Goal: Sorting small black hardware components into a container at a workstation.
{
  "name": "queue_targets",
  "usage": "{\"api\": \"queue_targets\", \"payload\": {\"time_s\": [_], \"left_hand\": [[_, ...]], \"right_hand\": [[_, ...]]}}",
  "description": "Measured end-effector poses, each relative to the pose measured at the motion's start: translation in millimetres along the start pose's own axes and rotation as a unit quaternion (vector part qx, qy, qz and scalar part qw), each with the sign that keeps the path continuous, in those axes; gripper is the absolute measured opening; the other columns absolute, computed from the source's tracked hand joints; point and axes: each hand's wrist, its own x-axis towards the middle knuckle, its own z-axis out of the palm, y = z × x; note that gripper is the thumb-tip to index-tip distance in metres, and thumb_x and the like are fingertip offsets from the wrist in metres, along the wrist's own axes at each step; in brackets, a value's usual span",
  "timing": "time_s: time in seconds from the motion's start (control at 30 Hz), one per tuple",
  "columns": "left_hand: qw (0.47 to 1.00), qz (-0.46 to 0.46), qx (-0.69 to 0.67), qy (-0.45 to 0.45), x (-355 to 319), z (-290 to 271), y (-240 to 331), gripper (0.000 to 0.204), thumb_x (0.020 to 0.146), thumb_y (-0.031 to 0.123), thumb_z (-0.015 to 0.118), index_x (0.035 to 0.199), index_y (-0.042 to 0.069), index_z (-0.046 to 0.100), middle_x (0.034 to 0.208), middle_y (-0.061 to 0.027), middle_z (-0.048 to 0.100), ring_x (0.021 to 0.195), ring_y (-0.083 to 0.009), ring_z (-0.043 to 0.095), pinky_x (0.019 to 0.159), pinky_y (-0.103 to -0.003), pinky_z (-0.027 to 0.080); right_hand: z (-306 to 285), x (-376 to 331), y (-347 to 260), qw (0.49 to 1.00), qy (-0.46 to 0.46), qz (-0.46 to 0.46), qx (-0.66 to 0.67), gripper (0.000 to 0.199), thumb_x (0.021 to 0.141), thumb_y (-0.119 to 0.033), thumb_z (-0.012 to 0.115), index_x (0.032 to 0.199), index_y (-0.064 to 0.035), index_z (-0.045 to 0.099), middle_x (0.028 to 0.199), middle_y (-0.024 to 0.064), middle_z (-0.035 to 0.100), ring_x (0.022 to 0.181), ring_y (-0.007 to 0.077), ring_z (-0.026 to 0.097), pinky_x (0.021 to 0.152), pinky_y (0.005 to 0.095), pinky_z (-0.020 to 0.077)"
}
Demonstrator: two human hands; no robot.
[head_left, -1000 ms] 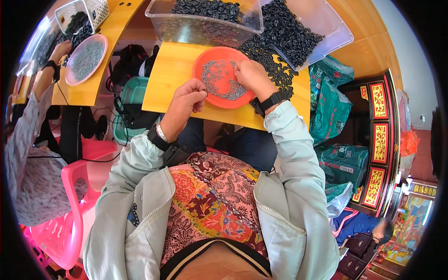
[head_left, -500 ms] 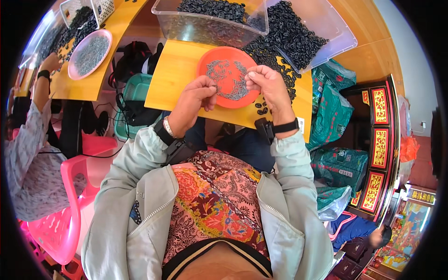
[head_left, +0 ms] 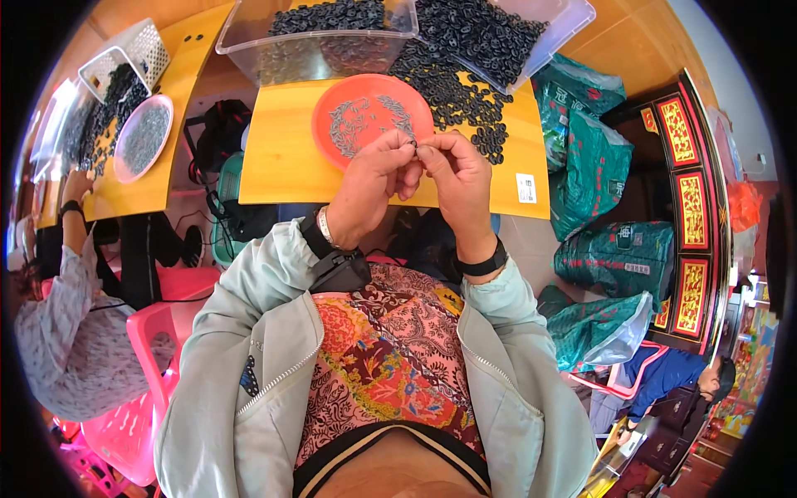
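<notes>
My left hand (head_left: 371, 184) and my right hand (head_left: 459, 178) meet at the near right rim of a red plate (head_left: 326, 143). Between the left thumb and fingertips is a small black piece (head_left: 412, 144), partly covered. The right thumb and forefinger pinch right against it; what they grip is hidden. Many thin grey metal pins (head_left: 353, 124) lie scattered on the plate. Beyond and to the right, small black oval pieces (head_left: 452, 95) are spread over the yellow table (head_left: 278, 149).
A clear plastic bin (head_left: 282, 62) and a tipped one (head_left: 519, 79) hold more black pieces. Green bags (head_left: 594, 162) stand right of the table. At left, another person's hand (head_left: 76, 184) is near a pink-rimmed plate (head_left: 124, 170) of pins, beside a white basket (head_left: 100, 62).
My right hand has left the pins at the plate's right side and come to my left fingertips. Both hands now pinch together nearer to me. The whole view has shifted a little.
</notes>
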Motion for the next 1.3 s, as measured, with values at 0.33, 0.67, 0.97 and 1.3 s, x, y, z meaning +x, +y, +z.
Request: {"api": "queue_targets", "payload": {"time_s": [0.33, 0.67, 0.97, 1.3], "left_hand": [[0.986, -0.045, 0.162, -0.007, -1, -4, 5, 0.011, 0.089, 0.013, 0.048, 0.08, 0.008, 0.051, 0.061, 0.0001, 0.054, 0.05, -0.0073, 0.049, 0.045, -0.019, 0.035], [0.984, -0.036, 0.177, 0.001, 0, -10, -1, 0.009, 0.089, 0.014, 0.048, 0.085, 0.007, 0.053, 0.064, -0.001, 0.053, 0.053, -0.009, 0.05, 0.048, -0.022, 0.038], [0.974, -0.021, 0.227, -0.008, -7, -9, 8, 0.012, 0.089, 0.014, 0.049, 0.083, 0.006, 0.054, 0.061, 0.0004, 0.051, 0.052, -0.0077, 0.048, 0.048, -0.021, 0.035], [0.89, 0.128, 0.437, -0.007, -8, -13, 2, 0.012, 0.09, 0.012, 0.047, 0.087, 0.003, 0.054, 0.061, 0.0034, 0.042, 0.055, -0.0054, 0.04, 0.049, -0.022, 0.031]], "right_hand": [[-23, 0, 1, 0.999, -0.004, 0.033, -0.04, 0.009, 0.086, -0.008, 0.061, 0.09, 0.0003, 0.062, 0.075, -0.0014, 0.059, 0.069, 0.005, 0.052, 0.064, 0.019, 0.0424], [-20, -5, 0, 0.995, -0.053, 0.028, -0.083, 0.008, 0.086, -0.006, 0.06, 0.09, 0.0001, 0.062, 0.078, -0.0008, 0.06, 0.071, 0.0042, 0.053, 0.063, 0.0193, 0.043], [-28, -1, -3, 0.995, -0.073, 0.04, -0.054, 0.009, 0.086, -0.006, 0.059, 0.091, 0.0004, 0.062, 0.076, -0.001, 0.059, 0.069, 0.0049, 0.052, 0.063, 0.0198, 0.043], [-24, 2, -10, 0.986, -0.09, -0.007, -0.141, 0.009, 0.086, -0.006, 0.059, 0.089, 0.0018, 0.062, 0.073, 0.0011, 0.06, 0.067, 0.005, 0.051, 0.06, 0.0206, 0.0413]]}}
